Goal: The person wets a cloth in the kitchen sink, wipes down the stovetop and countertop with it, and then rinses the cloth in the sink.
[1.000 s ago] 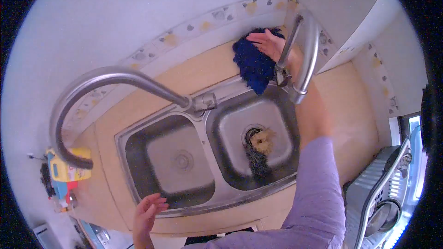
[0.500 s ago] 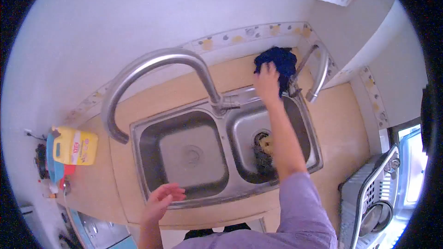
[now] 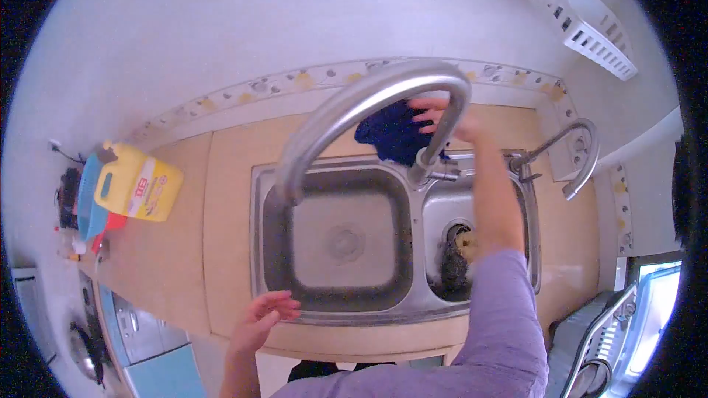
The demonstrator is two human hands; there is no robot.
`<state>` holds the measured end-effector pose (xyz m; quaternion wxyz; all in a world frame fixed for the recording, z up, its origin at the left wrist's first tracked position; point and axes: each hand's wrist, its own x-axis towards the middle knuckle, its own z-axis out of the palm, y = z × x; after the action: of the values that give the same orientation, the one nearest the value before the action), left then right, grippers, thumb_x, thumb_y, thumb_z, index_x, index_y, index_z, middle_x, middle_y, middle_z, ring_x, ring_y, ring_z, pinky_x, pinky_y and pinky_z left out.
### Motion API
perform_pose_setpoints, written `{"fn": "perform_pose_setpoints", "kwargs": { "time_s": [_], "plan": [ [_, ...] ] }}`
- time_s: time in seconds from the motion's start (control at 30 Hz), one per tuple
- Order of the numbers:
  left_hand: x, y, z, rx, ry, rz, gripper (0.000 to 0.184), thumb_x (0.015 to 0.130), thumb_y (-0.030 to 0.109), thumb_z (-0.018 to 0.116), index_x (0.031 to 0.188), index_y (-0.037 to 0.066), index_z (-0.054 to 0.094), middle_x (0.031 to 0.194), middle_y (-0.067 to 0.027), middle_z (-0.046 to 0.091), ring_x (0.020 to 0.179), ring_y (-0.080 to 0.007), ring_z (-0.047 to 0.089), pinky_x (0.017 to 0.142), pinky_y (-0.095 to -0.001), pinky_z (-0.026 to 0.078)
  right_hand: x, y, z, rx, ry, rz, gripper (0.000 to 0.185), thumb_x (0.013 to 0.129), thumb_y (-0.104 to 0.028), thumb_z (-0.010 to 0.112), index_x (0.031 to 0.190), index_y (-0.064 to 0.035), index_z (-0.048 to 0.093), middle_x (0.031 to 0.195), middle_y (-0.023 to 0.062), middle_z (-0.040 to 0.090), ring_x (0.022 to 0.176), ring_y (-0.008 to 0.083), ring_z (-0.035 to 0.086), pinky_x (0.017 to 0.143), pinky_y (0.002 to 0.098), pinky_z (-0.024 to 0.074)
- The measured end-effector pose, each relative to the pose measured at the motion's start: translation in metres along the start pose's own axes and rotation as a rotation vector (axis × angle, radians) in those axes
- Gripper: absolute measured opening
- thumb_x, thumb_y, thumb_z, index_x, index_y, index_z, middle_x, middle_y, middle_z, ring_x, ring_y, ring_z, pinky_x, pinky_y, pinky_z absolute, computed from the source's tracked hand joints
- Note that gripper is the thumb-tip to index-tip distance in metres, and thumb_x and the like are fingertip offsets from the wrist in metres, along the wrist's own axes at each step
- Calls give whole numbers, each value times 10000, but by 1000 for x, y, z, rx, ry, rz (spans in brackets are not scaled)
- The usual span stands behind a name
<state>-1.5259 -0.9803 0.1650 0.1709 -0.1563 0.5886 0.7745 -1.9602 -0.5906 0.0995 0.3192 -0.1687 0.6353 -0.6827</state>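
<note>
A bunched dark blue cloth lies on the counter behind the sink, against the tall faucet's base. My right hand is at the cloth's right end, partly hidden by the faucet. Its fingers stretch out to the left, apart, over the cloth's edge. Held low before the left basin, my left hand has parted fingers and nothing in it. In the right basin, a dark mesh scrubber and a yellowish piece lie by the drain, partly covered by my right arm.
A second, smaller tap rises at the right of the sink. Left on the counter stands a yellow jug beside a blue basin. A white basket hangs on the wall, and a dish rack stands lower right.
The dark blue cloth has shifted from the right back corner leftward to behind the tall faucet, along with my right hand. My left hand stays about where it was. The view has turned.
</note>
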Motion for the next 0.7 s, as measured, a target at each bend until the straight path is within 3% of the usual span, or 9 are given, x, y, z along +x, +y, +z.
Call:
{"fn": "perform_pose_setpoints", "kwargs": {
  "time_s": [0.13, 0.2, 0.27, 0.33, 0.43, 0.47, 0.57, 0.63, 0.7],
  "plan": [
    [0, -3, -17, 91, 36, -40, 421, 874, 147, 585, 1265, 25, 489, 1178, -168, 580, 1067, -273, 578, 941, -424, 449, -134, -6, -7, -194, 717, 100, 317, 913, -267, 537, 1134, -46, 592, 979, 46, 651, 857, 130, 621, 758, 290, 506],
    [17, 3, -20, 515, 14, 46, 436, 866, 194, 599, 1258, 33, 497, 1198, -171, 568, 1119, -305, 542, 970, -461, 419, -194, -38, 69, -552, 560, 396, 235, 919, -205, 534, 1050, -25, 609, 858, 59, 665, 663, 141, 629, 594, 286, 517],
    [42, 7, -16, 1261, -41, 234, 475, 858, 266, 613, 1257, 35, 499, 1233, -185, 548, 1185, -350, 491, 1008, -512, 376, -197, -46, 163, -146, 234, 281, 196, 924, -130, 522, 1075, -23, 584, 899, 81, 672, 733, 153, 634, 667, 293, 514],
    [68, -18, -18, 1726, -211, 313, 478, 833, 291, 629, 1223, 38, 516, 1220, -191, 542, 1183, -374, 470, 1025, -490, 360, -141, -34, 235, -257, 192, 49, 333, 906, -210, 579, 1140, 28, 574, 1043, 157, 630, 945, 187, 597, 826, 329, 479],
    [73, 1, -2, 1498, -372, 369, 440, 838, 293, 625, 1192, 47, 536, 1136, -176, 575, 1136, -361, 500, 1009, -440, 379, -12, 22, 215, -1139, 613, -311, 579, 874, -404, 594, 1257, 16, 483, 1130, 232, 570, 1114, 348, 515, 978, 384, 382],
    [71, 0, -4, 1365, -343, 467, 429, 843, 290, 619, 1190, 50, 538, 1116, -175, 579, 1128, -362, 504, 1002, -437, 382, 31, 33, 188, -1393, 906, -48, 650, 873, -496, 535, 1286, 1, 465, 1204, 221, 540, 1142, 375, 498, 987, 442, 371],
    [48, 21, -40, 1190, -290, 469, 406, 828, 238, 636, 1178, 52, 546, 1097, -150, 597, 1091, -325, 534, 957, -416, 408, 99, 29, 167, -1150, 1186, 419, 661, 816, -566, 548, 1255, -73, 508, 1333, 147, 458, 1242, 380, 401, 999, 606, 268],
    [27, 16, -83, 1134, -211, 422, 378, 820, 196, 645, 1161, 55, 562, 1079, -132, 614, 1049, -305, 561, 917, -401, 433, 131, 60, 175, -1277, 1317, 325, 615, 797, -522, 581, 1240, -101, 517, 1355, 121, 439, 1253, 386, 375, 1003, 620, 232],
    [7, -7, -130, 1049, -70, 442, 330, 823, 161, 641, 1134, 62, 592, 1042, -121, 634, 991, -301, 591, 876, -387, 460, 150, 74, 200, -1334, 1303, -14, 412, 753, -357, 671, 1045, -74, 602, 1153, 124, 576, 1101, 353, 503, 942, 555, 339]
  ]
}}
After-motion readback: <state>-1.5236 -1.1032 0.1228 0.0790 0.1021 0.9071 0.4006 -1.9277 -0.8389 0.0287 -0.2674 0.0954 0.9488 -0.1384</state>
